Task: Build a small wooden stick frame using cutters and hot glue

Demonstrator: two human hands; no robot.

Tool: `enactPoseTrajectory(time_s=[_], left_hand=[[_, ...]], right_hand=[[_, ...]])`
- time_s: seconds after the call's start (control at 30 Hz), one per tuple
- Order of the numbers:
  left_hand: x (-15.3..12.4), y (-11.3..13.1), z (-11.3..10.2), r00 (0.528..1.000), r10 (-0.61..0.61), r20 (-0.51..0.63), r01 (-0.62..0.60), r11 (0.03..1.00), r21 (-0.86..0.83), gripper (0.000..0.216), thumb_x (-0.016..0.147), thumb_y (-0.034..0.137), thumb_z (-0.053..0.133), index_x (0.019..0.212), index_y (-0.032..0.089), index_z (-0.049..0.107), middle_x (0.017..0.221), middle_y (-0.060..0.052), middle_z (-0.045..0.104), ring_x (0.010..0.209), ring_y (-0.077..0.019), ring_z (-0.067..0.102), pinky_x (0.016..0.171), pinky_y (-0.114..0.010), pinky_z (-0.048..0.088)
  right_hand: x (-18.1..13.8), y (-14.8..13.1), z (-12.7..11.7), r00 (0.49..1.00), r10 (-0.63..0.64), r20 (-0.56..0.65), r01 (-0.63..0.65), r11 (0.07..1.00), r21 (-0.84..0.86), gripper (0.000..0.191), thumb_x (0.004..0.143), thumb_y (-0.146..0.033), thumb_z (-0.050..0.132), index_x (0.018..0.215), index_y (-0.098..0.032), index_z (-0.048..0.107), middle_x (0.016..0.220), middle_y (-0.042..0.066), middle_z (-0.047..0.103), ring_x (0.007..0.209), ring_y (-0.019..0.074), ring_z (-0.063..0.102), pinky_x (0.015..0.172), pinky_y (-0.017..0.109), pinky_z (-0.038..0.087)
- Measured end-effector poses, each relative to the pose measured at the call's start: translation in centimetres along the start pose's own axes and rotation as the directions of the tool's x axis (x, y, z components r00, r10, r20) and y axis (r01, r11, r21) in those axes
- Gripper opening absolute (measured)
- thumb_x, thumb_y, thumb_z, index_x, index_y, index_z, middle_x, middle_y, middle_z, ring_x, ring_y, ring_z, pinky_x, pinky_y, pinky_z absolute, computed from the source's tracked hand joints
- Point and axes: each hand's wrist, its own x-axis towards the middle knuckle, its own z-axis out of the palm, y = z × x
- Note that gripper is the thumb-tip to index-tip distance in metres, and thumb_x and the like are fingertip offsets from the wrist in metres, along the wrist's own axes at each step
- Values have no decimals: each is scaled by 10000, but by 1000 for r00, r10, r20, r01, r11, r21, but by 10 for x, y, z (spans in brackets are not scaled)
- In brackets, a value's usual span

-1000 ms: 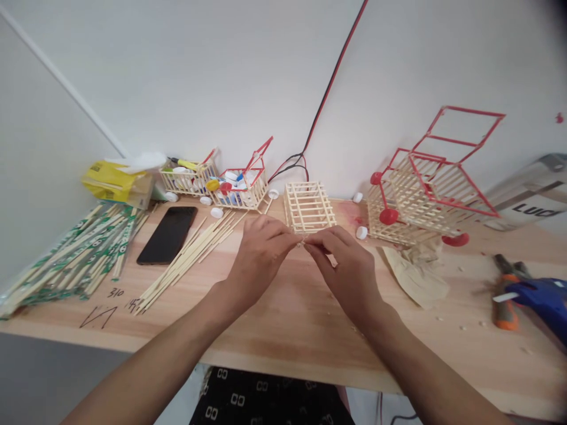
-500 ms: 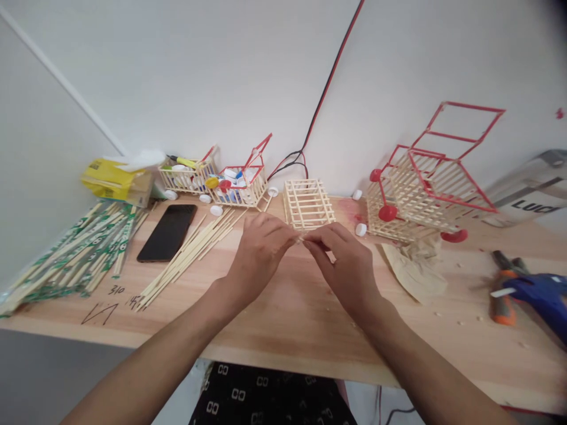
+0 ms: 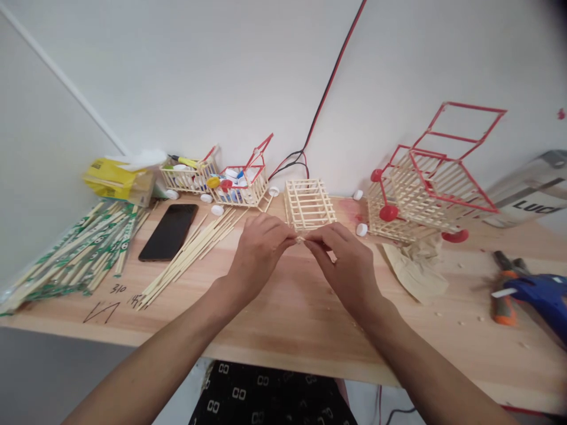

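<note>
My left hand and my right hand meet above the middle of the wooden table, fingertips pinched together on a tiny pale piece that is mostly hidden by the fingers. Just behind them stands a small unpainted stick crate. Loose bamboo sticks lie to the left of my left hand.
A black phone, wrapped chopstick packs and a yellow packet lie at the left. Two small stick carts with bottle caps stand at the back. A large red-framed stick cart, crumpled paper, pliers and a blue glue gun are at the right.
Both hands stay pinched together in nearly the same spot; the view has shifted very slightly.
</note>
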Motion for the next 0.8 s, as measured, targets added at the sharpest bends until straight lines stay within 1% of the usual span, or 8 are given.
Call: enactPoseTrajectory(time_s=[0.13,0.37,0.6,0.8], left_hand=[[-1,-1,2,1000,26,-11,-26,1000,-16,79,875,213,592,823,164,627,804,-31,656,789,-161,572,724,-300,440],[-1,0,2,1000,30,-6,-30,999,-13,86,872,177,587,793,158,615,783,-29,643,770,-154,571,713,-284,446],[-1,1,2,1000,21,3,-21,999,-25,84,867,163,589,789,151,617,786,-34,643,774,-155,575,715,-282,453],[-2,1,2,1000,-2,25,4,998,-61,96,883,161,561,810,151,622,802,-33,645,758,-140,586,685,-256,464]], right_hand=[[0,0,0,1000,0,7,0,1000,-4,94,881,-154,549,833,-200,615,803,28,599,766,156,576,682,269,451],[-1,1,1,1000,-1,16,1,1000,0,100,890,-160,537,841,-206,610,803,26,591,768,155,566,684,270,453],[-1,1,2,1000,-7,7,7,1000,-7,92,885,-154,547,829,-197,607,792,23,589,755,149,564,673,262,446],[-1,0,0,1000,-3,12,3,1000,-2,99,887,-155,539,835,-204,607,803,29,596,765,158,572,673,272,452]])
